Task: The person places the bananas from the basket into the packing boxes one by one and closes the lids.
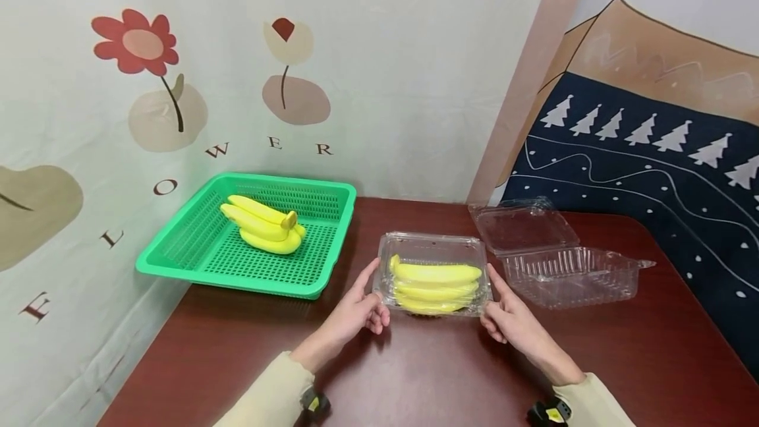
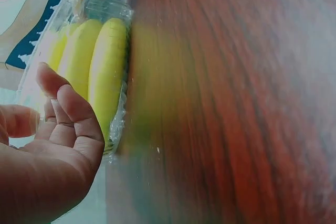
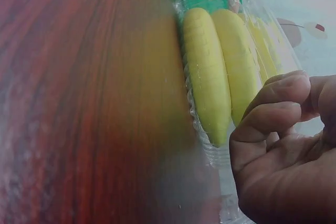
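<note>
A clear plastic clamshell container (image 1: pixel 435 246) with its lid down sits on the table in the head view. Yellow bananas (image 1: pixel 437 274) lie side by side inside it, stem end to the left. My left hand (image 1: pixel 354 312) holds its left side, index finger along the edge and thumb at the near corner. On the opposite side my right hand (image 1: pixel 514 321) holds it likewise, index finger pointing away from me. The other fingers of both hands are curled in. Both wrist views show the bananas (image 2: pixel 107 66) through the plastic, close past the curled fingers (image 3: pixel 268 116).
At the left stands a green basket (image 1: pixel 237 285) with another bunch of bananas (image 1: pixel 267 226) in it. A second clear clamshell container (image 1: pixel 569 279) lies open at the right, its lid folded back. The dark red table (image 1: pixel 427 374) meets printed cloth walls behind.
</note>
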### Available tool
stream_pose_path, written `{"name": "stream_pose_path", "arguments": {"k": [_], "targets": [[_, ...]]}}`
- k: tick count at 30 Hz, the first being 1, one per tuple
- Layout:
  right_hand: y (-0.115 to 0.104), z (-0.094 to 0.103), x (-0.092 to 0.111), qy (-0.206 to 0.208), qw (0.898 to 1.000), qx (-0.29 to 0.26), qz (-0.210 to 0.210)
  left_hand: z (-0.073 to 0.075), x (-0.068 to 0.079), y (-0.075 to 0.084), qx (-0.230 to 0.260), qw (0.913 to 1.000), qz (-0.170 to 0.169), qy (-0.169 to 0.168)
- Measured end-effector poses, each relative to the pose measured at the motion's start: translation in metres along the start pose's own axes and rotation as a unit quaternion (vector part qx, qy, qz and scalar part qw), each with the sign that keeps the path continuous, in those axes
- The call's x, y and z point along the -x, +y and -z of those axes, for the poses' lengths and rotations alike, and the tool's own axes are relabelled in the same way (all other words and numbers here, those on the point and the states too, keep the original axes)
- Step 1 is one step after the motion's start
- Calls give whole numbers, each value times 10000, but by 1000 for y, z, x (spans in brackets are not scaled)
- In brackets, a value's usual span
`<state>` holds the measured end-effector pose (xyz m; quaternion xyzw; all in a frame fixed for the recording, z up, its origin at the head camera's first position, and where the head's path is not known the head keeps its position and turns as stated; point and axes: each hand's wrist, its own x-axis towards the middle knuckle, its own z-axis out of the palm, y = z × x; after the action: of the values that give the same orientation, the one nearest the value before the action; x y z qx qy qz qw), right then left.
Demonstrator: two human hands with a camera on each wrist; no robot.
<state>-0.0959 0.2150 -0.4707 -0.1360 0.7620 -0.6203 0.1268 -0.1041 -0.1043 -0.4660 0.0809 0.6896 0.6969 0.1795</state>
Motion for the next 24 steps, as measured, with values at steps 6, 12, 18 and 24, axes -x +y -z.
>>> {"name": "stream_pose_path", "arguments": {"k": [6,12,18,24], "targets": [[1,4,-2,-10,9997,-207,-123,-1,-2,0,22,9999,22,111],[1,4,-2,-161,9997,-174,-46,-1,-2,1,-39,9998,64,193],[1,6,-3,-246,9995,-79,-174,-2,1,4,-132,9997,-43,191],[0,8,-6,-317,9992,6,-255,-2,-2,2,-231,9990,-130,356]]}}
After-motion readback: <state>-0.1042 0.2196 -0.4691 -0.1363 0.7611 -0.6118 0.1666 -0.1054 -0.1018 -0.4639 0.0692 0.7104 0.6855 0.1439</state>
